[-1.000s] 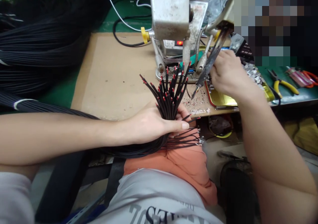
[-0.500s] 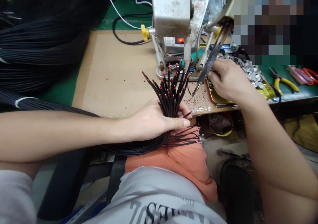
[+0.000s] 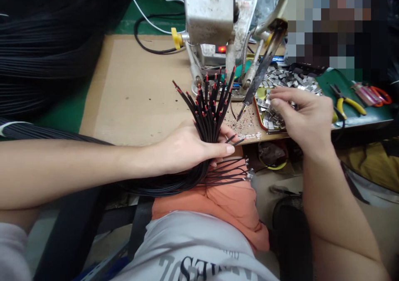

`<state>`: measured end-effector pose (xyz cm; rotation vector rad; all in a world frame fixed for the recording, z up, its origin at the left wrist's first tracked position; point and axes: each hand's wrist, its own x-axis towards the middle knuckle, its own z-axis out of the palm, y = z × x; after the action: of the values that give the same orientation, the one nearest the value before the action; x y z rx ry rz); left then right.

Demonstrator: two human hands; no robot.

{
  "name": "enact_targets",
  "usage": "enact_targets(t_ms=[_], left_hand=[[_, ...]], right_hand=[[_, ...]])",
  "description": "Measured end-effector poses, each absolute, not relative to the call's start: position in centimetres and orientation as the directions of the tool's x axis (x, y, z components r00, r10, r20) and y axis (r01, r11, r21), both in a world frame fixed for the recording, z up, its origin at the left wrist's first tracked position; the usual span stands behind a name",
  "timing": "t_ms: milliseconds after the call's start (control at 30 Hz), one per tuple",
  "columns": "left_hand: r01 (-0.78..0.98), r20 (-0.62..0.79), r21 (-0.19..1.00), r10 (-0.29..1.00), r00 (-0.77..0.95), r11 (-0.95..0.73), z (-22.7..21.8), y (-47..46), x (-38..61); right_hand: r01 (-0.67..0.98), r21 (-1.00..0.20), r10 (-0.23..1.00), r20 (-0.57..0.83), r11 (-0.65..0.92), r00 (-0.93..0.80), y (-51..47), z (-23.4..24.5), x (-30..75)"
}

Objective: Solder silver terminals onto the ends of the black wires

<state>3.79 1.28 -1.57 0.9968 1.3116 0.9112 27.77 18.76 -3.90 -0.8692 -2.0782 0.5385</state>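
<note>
My left hand (image 3: 193, 150) is wrapped round a thick bundle of black cables (image 3: 208, 125) with stripped red-tipped ends fanned upward. Two cable ends stick out to the right past its thumb. Thinner finished cables (image 3: 229, 175) with metal pieces at their ends lie across my lap below. My right hand (image 3: 307, 112) hovers over a tray (image 3: 259, 117) of small silvery metal connectors (image 3: 276, 121). Its thumb and index finger are pinched; what is between them is too small to make out. A soldering iron (image 3: 258, 79) hangs tip down between the hands.
A metal soldering stand (image 3: 212, 15) with yellow knobs and a lit red switch stands behind the cables. Cardboard (image 3: 137, 94) covers the bench. Yellow-handled pliers (image 3: 346, 104) lie at the right, and large black cable bundles (image 3: 46, 65) are heaped at the left.
My right hand has drawn back from beside the soldering iron and lifted over the tray, uncovering more connectors. My left hand keeps its hold on the cables. The view has shifted slightly.
</note>
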Motion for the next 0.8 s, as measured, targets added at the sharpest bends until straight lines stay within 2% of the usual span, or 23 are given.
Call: enact_targets(t_ms=[67, 133, 200, 233, 267, 333, 433, 633, 800], left_hand=[[0.022, -0.354, 0.935, 0.934, 0.054, 0.354, -1.5, 1.3, 3.8], [0.011, -0.375, 0.927, 0.926, 0.034, 0.375, -1.4, 1.3, 3.9], [-0.029, -0.399, 0.916, 0.917, 0.011, 0.399, -1.2, 1.4, 4.0], [-0.051, -0.413, 0.910, 0.911, -0.003, 0.412, -1.1, 1.4, 4.0], [-0.072, -0.425, 0.904, 0.905, -0.020, 0.422, -0.9, 1.5, 4.1], [-0.097, -0.439, 0.896, 0.897, -0.044, 0.434, -0.6, 1.7, 4.1], [-0.133, -0.433, 0.898, 0.897, -0.086, 0.420, -0.2, 2.1, 4.2], [-0.231, -0.385, 0.907, 0.916, -0.115, 0.352, -1.0, 2.8, 4.3], [-0.259, -0.354, 0.914, 0.927, -0.125, 0.313, -1.4, 3.0, 4.2]], right_hand=[[0.381, -0.629, 0.735, 0.587, 0.678, -0.339, 18.2, -3.6, 27.6], [0.314, -0.683, 0.748, 0.636, 0.660, -0.190, 16.7, -3.1, 27.3], [0.182, -0.795, 0.813, 0.581, 0.578, -0.046, 14.6, -2.8, 26.9], [0.151, -0.846, 0.858, 0.512, 0.511, -0.037, 13.4, -2.7, 26.7], [0.126, -0.878, 0.887, 0.461, 0.462, -0.034, 12.3, -2.6, 26.5], [0.133, -0.944, 0.949, 0.286, 0.303, -0.135, 10.4, -2.8, 26.3], [0.115, -0.983, 0.950, 0.103, 0.142, -0.295, 9.0, -3.5, 25.7], [0.004, -1.000, 0.943, 0.004, 0.006, -0.332, 9.3, -4.7, 23.6], [-0.064, -0.998, 0.938, 0.011, -0.013, -0.347, 9.5, -5.2, 23.2]])
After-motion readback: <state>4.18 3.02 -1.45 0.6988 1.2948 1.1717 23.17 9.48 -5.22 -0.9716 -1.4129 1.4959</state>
